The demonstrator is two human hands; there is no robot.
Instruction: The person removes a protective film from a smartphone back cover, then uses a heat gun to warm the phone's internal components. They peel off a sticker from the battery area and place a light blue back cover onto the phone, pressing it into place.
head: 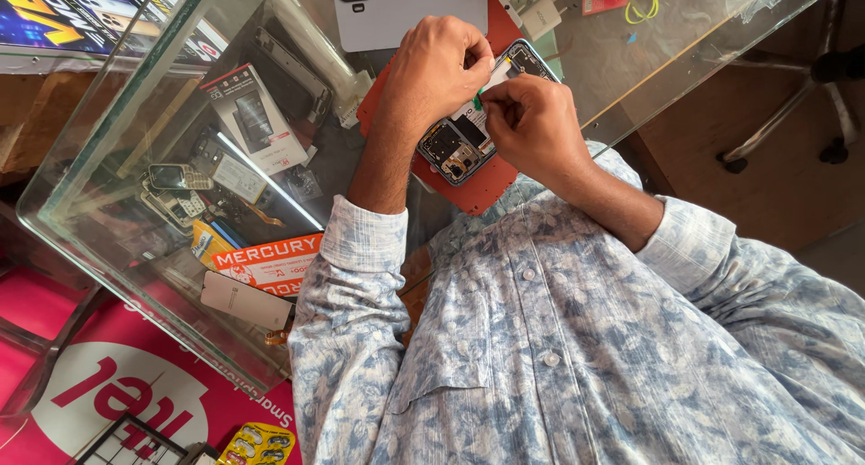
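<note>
An opened phone (pixel 458 148) with its back removed lies on a red mat (pixel 482 187) on a glass-topped counter (pixel 135 113); its circuit board and battery show. My left hand (pixel 437 68) curls over the phone's upper side, fingertips pinching at its edge near a white part. My right hand (pixel 533 124) rests on the phone's middle, with thumb and finger pinched on a small green piece (pixel 476 104). Both hands hide much of the phone. A grey phone back cover (pixel 410 10) with camera holes lies just beyond my left hand.
Under the glass lie old handsets (pixel 176 190), a phone box (pixel 257 118) and an orange-and-white package (pixel 266 259). A white charger (pixel 541 16) and a yellow loop (pixel 641 7) sit at the far side. A chair base (pixel 793 113) stands on the floor at right.
</note>
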